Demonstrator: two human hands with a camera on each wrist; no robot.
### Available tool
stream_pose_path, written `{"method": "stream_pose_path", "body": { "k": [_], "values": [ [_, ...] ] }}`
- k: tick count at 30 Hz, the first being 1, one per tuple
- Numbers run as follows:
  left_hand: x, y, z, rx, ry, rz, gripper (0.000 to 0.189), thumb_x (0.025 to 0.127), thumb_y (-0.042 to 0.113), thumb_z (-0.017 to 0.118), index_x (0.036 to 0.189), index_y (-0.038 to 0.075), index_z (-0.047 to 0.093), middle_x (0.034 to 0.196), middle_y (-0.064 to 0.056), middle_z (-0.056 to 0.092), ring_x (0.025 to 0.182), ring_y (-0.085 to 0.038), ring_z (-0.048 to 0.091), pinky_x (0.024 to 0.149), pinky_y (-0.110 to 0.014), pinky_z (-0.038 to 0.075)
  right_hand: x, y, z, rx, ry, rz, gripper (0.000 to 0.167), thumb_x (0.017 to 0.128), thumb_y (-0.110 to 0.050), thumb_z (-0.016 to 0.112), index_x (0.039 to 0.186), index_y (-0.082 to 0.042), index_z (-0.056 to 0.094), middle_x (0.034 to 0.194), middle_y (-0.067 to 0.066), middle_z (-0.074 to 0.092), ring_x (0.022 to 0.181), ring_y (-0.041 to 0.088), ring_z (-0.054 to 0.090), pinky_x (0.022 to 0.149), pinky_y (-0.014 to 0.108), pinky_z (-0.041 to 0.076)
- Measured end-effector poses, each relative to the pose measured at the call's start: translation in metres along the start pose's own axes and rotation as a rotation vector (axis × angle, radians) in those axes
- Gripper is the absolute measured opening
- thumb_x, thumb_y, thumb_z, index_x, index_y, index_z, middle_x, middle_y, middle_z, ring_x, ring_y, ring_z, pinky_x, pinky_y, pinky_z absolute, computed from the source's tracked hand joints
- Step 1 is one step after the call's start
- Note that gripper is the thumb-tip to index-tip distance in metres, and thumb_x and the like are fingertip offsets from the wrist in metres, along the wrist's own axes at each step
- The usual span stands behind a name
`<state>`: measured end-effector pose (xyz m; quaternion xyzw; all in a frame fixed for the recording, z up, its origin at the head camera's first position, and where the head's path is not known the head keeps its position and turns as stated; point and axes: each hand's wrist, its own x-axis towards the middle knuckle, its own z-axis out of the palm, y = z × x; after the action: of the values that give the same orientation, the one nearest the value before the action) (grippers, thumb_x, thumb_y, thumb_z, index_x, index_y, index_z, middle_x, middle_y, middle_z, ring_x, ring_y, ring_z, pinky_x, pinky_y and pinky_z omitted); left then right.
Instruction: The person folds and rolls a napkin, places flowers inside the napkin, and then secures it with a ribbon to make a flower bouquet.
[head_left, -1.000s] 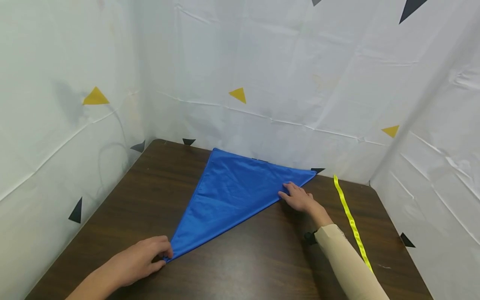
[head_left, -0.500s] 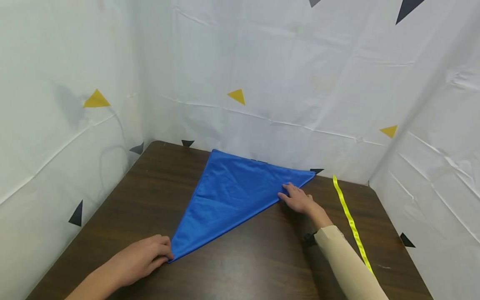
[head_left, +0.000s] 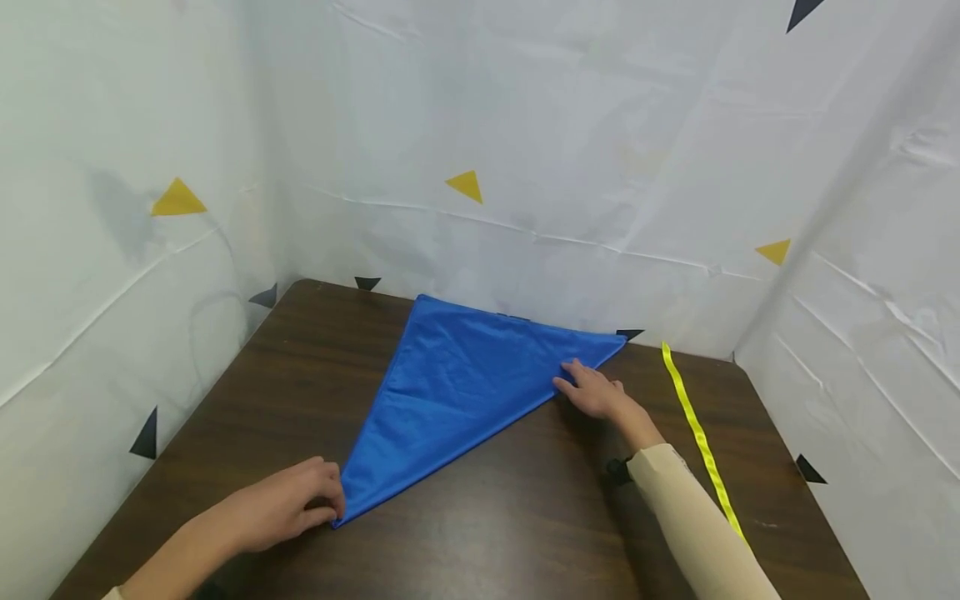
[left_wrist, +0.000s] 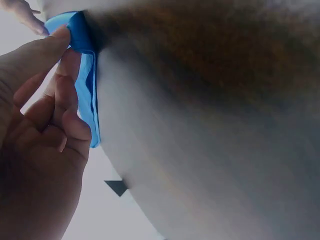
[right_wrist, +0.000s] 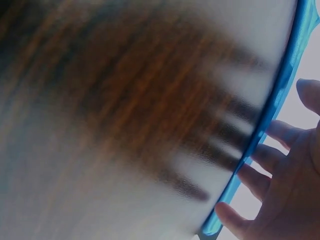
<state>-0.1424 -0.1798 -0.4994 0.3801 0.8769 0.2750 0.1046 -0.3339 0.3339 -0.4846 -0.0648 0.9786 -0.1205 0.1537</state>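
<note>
A blue cloth (head_left: 465, 375) lies folded into a triangle on the brown wooden table. At its near left corner my left hand (head_left: 288, 504) pinches the tip. In the left wrist view the thumb and fingers of the left hand (left_wrist: 47, 100) have the blue cloth (left_wrist: 79, 32) between them, its folded layers showing at the edge. My right hand (head_left: 596, 393) rests on the long folded edge, close to the far right corner. Its fingers lie spread along the blue cloth (right_wrist: 280, 95) in the right wrist view, where the right hand (right_wrist: 287, 180) appears at the right side.
A yellow ribbon (head_left: 697, 429) lies lengthwise on the right of the table (head_left: 480, 533). White sheeting (head_left: 555, 125) with yellow and dark triangles closes off the back and both sides.
The head view has shifted slightly. My left hand still holds the cloth's near corner, with its fingers moved a little. The right hand and the cloth stay in place.
</note>
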Motion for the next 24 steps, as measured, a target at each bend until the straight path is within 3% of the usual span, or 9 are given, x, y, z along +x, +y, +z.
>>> {"method": "stream_pose_path", "body": {
  "k": [5,12,17,21,24],
  "values": [
    [0.003,0.0,-0.001,-0.044,0.006,0.039,0.011,0.103,0.019,0.073,0.1,0.029,0.077,0.101,0.019,0.063,0.095,0.0,0.049,0.08,-0.027,0.051,-0.002,-0.001,-0.001,0.007,-0.006,0.002,0.074,0.113,-0.057,0.038,0.17,-0.011,0.029,0.178,0.022,0.019,0.165,0.047,0.018,0.122,0.084,0.009],
    [0.006,-0.003,0.002,-0.125,0.004,-0.056,0.006,0.105,0.023,0.072,0.103,0.028,0.07,0.1,0.02,0.06,0.094,-0.002,0.052,0.08,-0.027,0.05,0.0,-0.002,-0.001,0.005,-0.022,0.03,0.077,0.112,-0.06,0.036,0.171,-0.011,0.026,0.179,0.021,0.017,0.166,0.045,0.014,0.123,0.082,0.007],
    [0.008,0.0,0.004,-0.071,0.029,-0.019,0.011,0.103,0.023,0.074,0.095,0.03,0.071,0.096,0.02,0.056,0.09,0.001,0.051,0.081,-0.028,0.053,0.002,-0.002,-0.001,0.004,-0.023,0.026,0.078,0.112,-0.062,0.037,0.171,-0.012,0.027,0.179,0.022,0.016,0.166,0.046,0.014,0.122,0.083,0.007],
    [0.01,0.005,0.005,-0.031,0.04,-0.009,0.014,0.101,0.017,0.076,0.091,0.027,0.073,0.092,0.018,0.054,0.082,0.004,0.049,0.074,-0.024,0.053,0.004,0.002,0.001,0.001,-0.027,0.016,0.078,0.112,-0.061,0.037,0.171,-0.011,0.028,0.178,0.024,0.017,0.165,0.049,0.015,0.121,0.085,0.008],
    [0.01,0.009,0.006,0.026,0.054,0.001,0.016,0.099,0.013,0.078,0.09,0.025,0.073,0.09,0.018,0.053,0.078,0.005,0.047,0.068,-0.02,0.048,0.003,0.002,0.0,0.003,-0.034,0.021,0.078,0.112,-0.06,0.037,0.171,-0.011,0.026,0.179,0.024,0.015,0.165,0.048,0.013,0.121,0.085,0.007]
  ]
}}
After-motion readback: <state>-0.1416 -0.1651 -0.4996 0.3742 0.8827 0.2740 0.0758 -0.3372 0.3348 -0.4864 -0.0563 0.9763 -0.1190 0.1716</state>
